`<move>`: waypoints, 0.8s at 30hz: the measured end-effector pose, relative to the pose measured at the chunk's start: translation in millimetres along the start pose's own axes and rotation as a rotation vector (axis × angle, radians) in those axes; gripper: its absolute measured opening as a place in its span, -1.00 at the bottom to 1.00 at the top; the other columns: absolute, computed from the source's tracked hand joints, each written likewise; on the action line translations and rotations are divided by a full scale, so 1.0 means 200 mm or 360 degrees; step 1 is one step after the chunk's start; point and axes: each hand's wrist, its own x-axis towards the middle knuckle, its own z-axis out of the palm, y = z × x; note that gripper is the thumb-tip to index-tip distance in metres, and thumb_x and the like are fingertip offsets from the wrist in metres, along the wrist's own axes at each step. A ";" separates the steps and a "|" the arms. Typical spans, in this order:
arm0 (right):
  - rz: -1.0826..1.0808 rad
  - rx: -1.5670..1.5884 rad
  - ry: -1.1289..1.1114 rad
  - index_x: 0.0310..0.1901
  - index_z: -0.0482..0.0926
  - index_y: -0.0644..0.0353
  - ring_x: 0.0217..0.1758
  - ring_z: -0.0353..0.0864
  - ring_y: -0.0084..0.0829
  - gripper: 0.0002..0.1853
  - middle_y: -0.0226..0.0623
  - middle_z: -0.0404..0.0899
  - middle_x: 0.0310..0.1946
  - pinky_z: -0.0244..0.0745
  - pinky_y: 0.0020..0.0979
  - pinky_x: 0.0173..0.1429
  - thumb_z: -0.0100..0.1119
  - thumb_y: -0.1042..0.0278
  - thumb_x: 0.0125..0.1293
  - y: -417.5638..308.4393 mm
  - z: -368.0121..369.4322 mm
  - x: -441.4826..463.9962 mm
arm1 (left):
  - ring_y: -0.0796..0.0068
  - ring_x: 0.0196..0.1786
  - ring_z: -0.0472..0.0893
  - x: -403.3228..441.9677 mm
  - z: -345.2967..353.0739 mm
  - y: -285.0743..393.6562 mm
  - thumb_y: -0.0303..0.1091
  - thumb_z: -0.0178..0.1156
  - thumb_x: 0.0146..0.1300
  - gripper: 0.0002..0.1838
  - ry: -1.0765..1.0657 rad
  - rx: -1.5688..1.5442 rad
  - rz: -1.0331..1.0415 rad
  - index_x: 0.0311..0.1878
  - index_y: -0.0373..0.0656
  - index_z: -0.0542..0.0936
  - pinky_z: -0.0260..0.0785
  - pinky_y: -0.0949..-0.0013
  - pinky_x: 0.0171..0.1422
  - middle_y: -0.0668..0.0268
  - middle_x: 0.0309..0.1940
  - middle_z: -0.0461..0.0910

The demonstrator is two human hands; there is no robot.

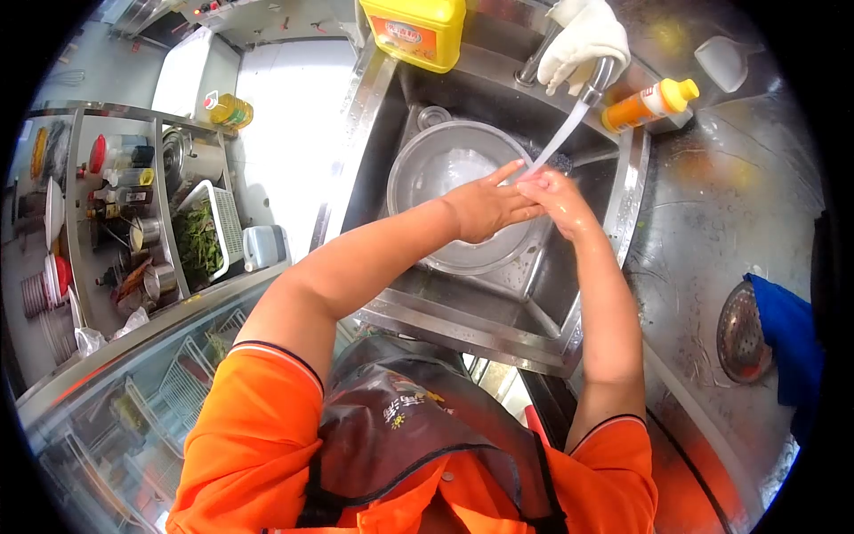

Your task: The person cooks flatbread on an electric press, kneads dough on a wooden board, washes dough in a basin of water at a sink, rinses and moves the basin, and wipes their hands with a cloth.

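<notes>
Both hands are wet and meet over a metal basin [405, 240] that stands in the steel sink [445, 322]. My left hand [487, 206] is palm down with its fingers stretched and spread. Against the left fingers, the bent fingers of my right hand [559, 200] are closed, so part of both hands' fingertips is hidden. A stream of water [562, 136] falls onto them from the faucet [598, 84]. A pale cloth [587, 40] is draped over that faucet. Water shows inside the basin.
A yellow jug [415, 31] stands at the sink's back left corner. An orange bottle [649, 105] lies tilted at the right rim. Farther right are a perforated skimmer [744, 334] and a blue cloth [787, 338]. Shelves with pots and bottles are at left.
</notes>
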 end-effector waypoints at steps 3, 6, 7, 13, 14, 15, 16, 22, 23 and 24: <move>0.0103 -0.0140 0.0222 -0.04 0.57 0.28 -0.07 0.59 -0.49 -0.69 -0.28 0.63 -0.07 0.51 -0.43 0.01 0.26 0.21 0.36 0.04 0.03 0.07 | 0.39 0.60 0.04 0.03 0.01 0.04 -0.45 0.04 0.25 -0.27 0.0066 0.0094 -0.0044 0.52 -0.05 0.17 -0.42 -0.07 0.68 0.30 0.55 0.11; 0.0090 0.0312 0.0420 0.00 0.54 0.29 -0.01 0.57 -0.47 -0.70 -0.25 0.60 -0.01 0.49 -0.40 0.08 0.20 0.23 0.41 0.08 0.04 0.09 | 0.35 0.62 -0.01 0.03 0.04 0.04 -0.47 0.04 0.22 -0.27 0.0206 0.0056 -0.0150 0.51 -0.05 0.19 -0.44 -0.12 0.67 0.24 0.56 0.07; 0.0013 0.0709 0.0402 0.03 0.52 0.30 0.03 0.56 -0.46 -0.70 -0.24 0.59 0.03 0.48 -0.37 0.12 0.18 0.24 0.43 0.12 0.03 0.09 | 0.34 0.62 -0.02 0.03 0.05 0.03 -0.49 0.04 0.20 -0.26 0.0261 0.0019 -0.0198 0.51 -0.05 0.19 -0.45 -0.14 0.66 0.23 0.56 0.06; -0.0098 0.0950 0.0082 0.30 0.32 0.27 0.24 0.51 -0.34 -0.57 -0.22 0.49 0.20 0.41 -0.21 0.28 0.05 0.30 0.50 0.07 0.21 -0.04 | 0.32 0.65 -0.11 0.03 0.09 0.03 -0.41 0.03 0.23 -0.29 0.0463 -0.0015 -0.0622 0.51 -0.04 0.21 -0.45 -0.29 0.60 0.21 0.58 0.02; -0.0133 0.0925 0.0101 0.37 0.27 0.25 0.25 0.51 -0.32 -0.53 -0.24 0.48 0.21 0.41 -0.18 0.28 0.03 0.30 0.51 0.09 0.22 -0.03 | 0.31 0.65 -0.11 0.03 0.10 0.03 -0.40 0.02 0.23 -0.29 0.0395 0.0040 -0.0648 0.51 -0.06 0.21 -0.44 -0.29 0.60 0.20 0.58 0.02; -0.0138 0.0935 0.0165 0.35 0.30 0.26 0.25 0.50 -0.34 -0.53 -0.24 0.51 0.19 0.39 -0.20 0.29 0.05 0.26 0.50 0.13 0.23 0.01 | 0.30 0.65 -0.12 0.04 0.07 0.04 -0.39 0.02 0.24 -0.30 0.0327 0.0098 -0.0674 0.51 -0.07 0.21 -0.44 -0.30 0.60 0.19 0.58 0.01; -0.0102 0.0896 0.0329 0.33 0.31 0.31 0.26 0.50 -0.32 -0.52 -0.20 0.50 0.20 0.39 -0.23 0.29 0.04 0.25 0.50 0.15 0.25 0.04 | 0.29 0.65 -0.13 0.04 0.05 0.05 -0.38 0.01 0.25 -0.30 0.0257 0.0156 -0.0700 0.51 -0.08 0.21 -0.43 -0.30 0.60 0.18 0.58 0.01; 0.0037 0.0604 0.0866 0.22 0.41 0.35 0.11 0.55 -0.38 -0.52 -0.19 0.53 0.11 0.47 -0.35 0.10 -0.04 0.07 0.54 0.09 0.32 0.12 | 0.12 0.65 -0.15 0.10 0.09 0.13 -0.40 0.00 0.25 -0.32 0.0337 0.0174 -0.0871 0.49 -0.21 0.22 -0.43 -0.33 0.59 0.05 0.57 -0.02; 0.0068 0.0664 0.0760 0.18 0.44 0.29 0.04 0.55 -0.43 -0.55 -0.26 0.54 0.04 0.47 -0.38 0.00 -0.03 0.05 0.53 0.12 0.27 0.11 | 0.06 0.65 -0.19 0.09 0.10 0.12 -0.38 0.09 0.20 -0.21 0.0319 0.0048 -0.0897 0.53 -0.15 0.12 -0.44 -0.36 0.57 0.02 0.59 -0.09; 0.0096 0.0721 0.0653 0.13 0.48 0.23 -0.03 0.55 -0.48 -0.58 -0.34 0.56 -0.03 0.48 -0.41 -0.09 -0.02 0.02 0.53 0.11 0.25 0.10 | 0.05 0.65 -0.20 0.08 0.08 0.13 -0.36 0.13 0.17 -0.16 0.0328 -0.0120 -0.0954 0.55 -0.12 0.07 -0.44 -0.38 0.56 0.02 0.59 -0.13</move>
